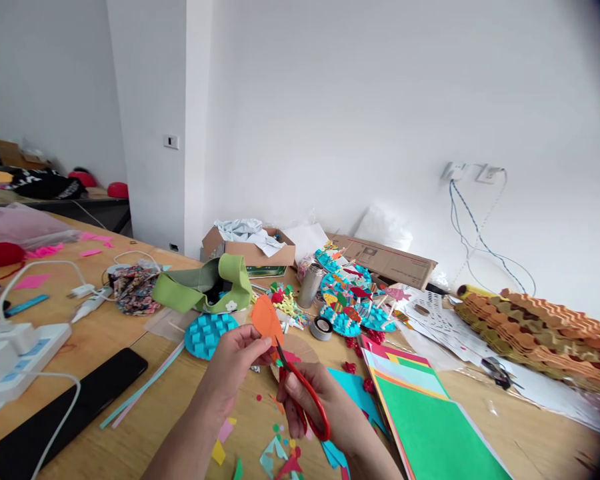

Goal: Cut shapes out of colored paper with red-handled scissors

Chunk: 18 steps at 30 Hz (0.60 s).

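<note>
Between the thumb and fingers of my left hand (240, 357) is a piece of orange paper (266, 316) with a rounded top. My right hand (313, 393) grips red-handled scissors (310, 393), its fingers in the loops. The scissor blades point up and left, at the lower right edge of the orange paper; whether they touch it I cannot tell. Behind my hands lies a round brown cardboard disc (300, 348), partly hidden. Coloured paper scraps (283, 453) are scattered on the table below my hands.
Stacked coloured paper (420, 407) lies at right, egg trays (535, 330) beyond. A blue textured disc (210, 335), tape roll (321, 327), metal bottle (311, 285) and fish decorations (353, 293) stand behind. At left are a black phone (75, 413) and power strip (25, 367).
</note>
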Each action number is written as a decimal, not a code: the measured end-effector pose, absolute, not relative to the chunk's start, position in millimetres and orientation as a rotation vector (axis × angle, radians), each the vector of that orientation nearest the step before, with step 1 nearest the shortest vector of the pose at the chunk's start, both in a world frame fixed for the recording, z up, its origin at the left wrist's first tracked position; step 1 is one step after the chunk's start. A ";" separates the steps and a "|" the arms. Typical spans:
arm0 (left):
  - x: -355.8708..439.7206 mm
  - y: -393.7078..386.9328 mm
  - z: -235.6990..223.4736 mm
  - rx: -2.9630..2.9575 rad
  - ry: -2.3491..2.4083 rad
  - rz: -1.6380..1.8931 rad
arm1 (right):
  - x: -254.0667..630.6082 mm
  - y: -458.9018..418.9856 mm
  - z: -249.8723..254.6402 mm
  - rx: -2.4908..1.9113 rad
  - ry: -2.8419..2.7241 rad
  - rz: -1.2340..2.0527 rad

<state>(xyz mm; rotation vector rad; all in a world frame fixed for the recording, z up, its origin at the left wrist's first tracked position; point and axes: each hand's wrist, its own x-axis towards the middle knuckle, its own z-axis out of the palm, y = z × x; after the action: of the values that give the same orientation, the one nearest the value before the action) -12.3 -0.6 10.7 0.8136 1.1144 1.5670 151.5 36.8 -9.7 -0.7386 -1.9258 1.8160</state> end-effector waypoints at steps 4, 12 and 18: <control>-12.5 -0.2 9.4 0.794 1.124 1.629 | 150.1 35.8 -9.2 -0.763 -1.930 1.801; -11.6 -1.4 12.0 0.777 1.106 1.646 | 149.6 35.4 -7.7 -0.775 -1.937 1.808; -11.7 -1.4 11.9 0.796 1.116 1.633 | 152.3 36.8 -8.3 -0.730 -1.989 1.794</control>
<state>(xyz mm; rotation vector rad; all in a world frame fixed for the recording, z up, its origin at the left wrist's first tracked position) -11.7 -1.4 11.9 0.7964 1.1155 1.6330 152.3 36.8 -8.3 -0.7301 -1.9888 1.7935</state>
